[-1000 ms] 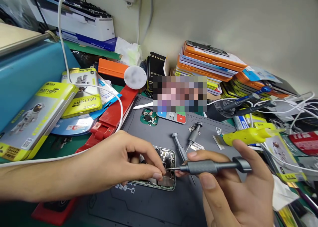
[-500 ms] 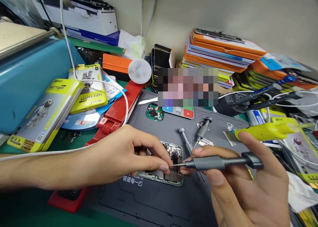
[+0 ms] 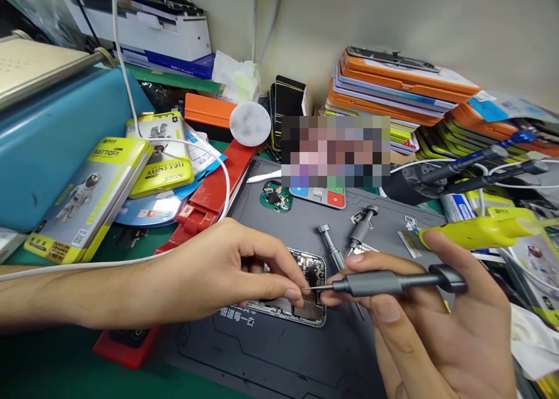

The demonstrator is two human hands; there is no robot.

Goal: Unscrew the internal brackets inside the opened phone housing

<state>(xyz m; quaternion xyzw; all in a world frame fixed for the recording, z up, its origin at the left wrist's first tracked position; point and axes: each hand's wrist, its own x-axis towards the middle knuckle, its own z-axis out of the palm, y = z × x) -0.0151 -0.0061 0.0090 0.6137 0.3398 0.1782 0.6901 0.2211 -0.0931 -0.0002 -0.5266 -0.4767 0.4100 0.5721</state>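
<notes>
My right hand [image 3: 428,335] grips a grey precision screwdriver [image 3: 393,282] held level, its thin tip pointing left. My left hand [image 3: 218,276] pinches thumb and forefinger together right at that tip; whatever sits between them is too small to make out. Beneath both hands an opened phone [image 3: 301,294] lies on the dark grey repair mat [image 3: 279,352], its circuit board exposed. My left fingers cover the phone's left part.
Two more grey screwdrivers [image 3: 345,242] lie on the mat behind the phone. A yellow tool [image 3: 476,233] sits at the right. Battery boxes [image 3: 87,195], a red clamp [image 3: 209,195], a white cable [image 3: 131,113] and stacked orange cases [image 3: 393,90] crowd the bench.
Both hands hold the same pose, fingertips at the screwdriver tip. The camera has shifted slightly, so everything sits a little further right in view.
</notes>
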